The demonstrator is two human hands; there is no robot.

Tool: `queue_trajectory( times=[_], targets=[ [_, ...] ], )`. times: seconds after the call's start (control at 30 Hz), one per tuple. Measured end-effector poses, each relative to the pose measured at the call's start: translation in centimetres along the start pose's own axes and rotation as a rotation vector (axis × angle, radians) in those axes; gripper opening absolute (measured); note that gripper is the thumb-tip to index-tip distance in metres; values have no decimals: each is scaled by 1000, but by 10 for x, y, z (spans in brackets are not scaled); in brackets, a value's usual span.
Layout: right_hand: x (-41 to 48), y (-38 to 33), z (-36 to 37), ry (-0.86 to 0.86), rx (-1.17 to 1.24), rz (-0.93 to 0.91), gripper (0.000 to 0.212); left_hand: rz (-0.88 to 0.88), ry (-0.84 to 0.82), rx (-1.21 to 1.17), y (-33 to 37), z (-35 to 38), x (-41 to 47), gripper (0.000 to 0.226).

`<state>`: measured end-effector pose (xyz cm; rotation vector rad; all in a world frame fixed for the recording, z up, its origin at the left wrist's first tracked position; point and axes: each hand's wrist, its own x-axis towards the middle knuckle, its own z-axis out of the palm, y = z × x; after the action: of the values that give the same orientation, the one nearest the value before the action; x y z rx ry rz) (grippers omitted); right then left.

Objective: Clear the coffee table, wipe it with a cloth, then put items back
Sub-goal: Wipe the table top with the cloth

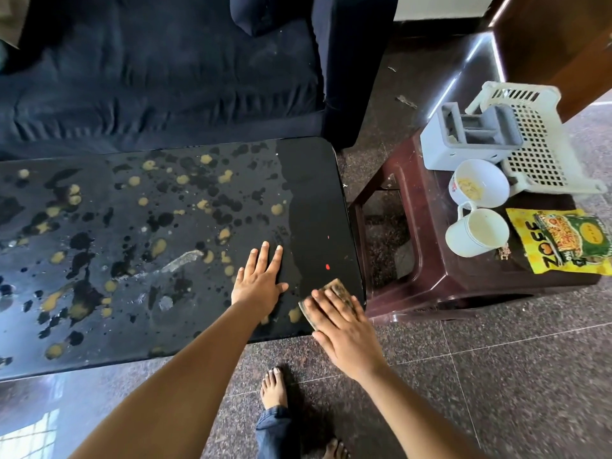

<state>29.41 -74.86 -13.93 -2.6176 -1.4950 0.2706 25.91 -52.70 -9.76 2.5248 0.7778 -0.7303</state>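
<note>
The black coffee table (318, 180) is spotted with yellow and dark stains over most of its top, while a strip along its right end looks clean. My right hand (344, 332) presses flat on a brown scrubbing cloth (334, 291) at the table's near right corner, fingers straight. My left hand (261, 281) rests palm down on the tabletop just left of it, fingers spread. On a brown stool (440, 270) to the right stand two white cups (477, 231), a yellow snack packet (563, 241), a grey holder (470, 137) and a white basket (536, 140).
A dark blue sofa (159, 71) runs along the table's far side. A bare foot (273, 389) stands on the speckled floor tiles (496, 376) in front of the table. A wooden cabinet (563, 38) fills the top right corner.
</note>
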Motion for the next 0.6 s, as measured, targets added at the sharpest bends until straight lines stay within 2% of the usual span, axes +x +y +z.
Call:
queue_trajectory(
  times=[0.07, 0.17, 0.2, 0.27, 0.37, 0.43, 0.5, 0.6],
  targets=[
    [-3, 16, 0, 10, 3, 77, 56, 4, -2, -3, 0, 0, 1, 76],
    [22, 1, -3, 81, 111, 459, 53, 11, 9, 3, -2, 1, 1, 76],
    [32, -12, -3, 112, 119, 524, 53, 12, 11, 8, -2, 2, 0, 76],
    [37, -34, -1, 126, 128, 490, 54, 10, 10, 7, -3, 2, 0, 76],
    [11, -31, 4, 65, 75, 184, 54, 6, 5, -3, -2, 1, -1, 76],
    [-2, -10, 4, 46, 23, 64, 54, 11, 3, -2, -2, 2, -1, 76],
    [3, 1, 2, 57, 35, 188, 53, 14, 9, 2, -3, 2, 0, 76],
    [38, -17, -6, 85, 109, 530, 54, 19, 12, 8, -5, 2, 2, 76]
  ],
)
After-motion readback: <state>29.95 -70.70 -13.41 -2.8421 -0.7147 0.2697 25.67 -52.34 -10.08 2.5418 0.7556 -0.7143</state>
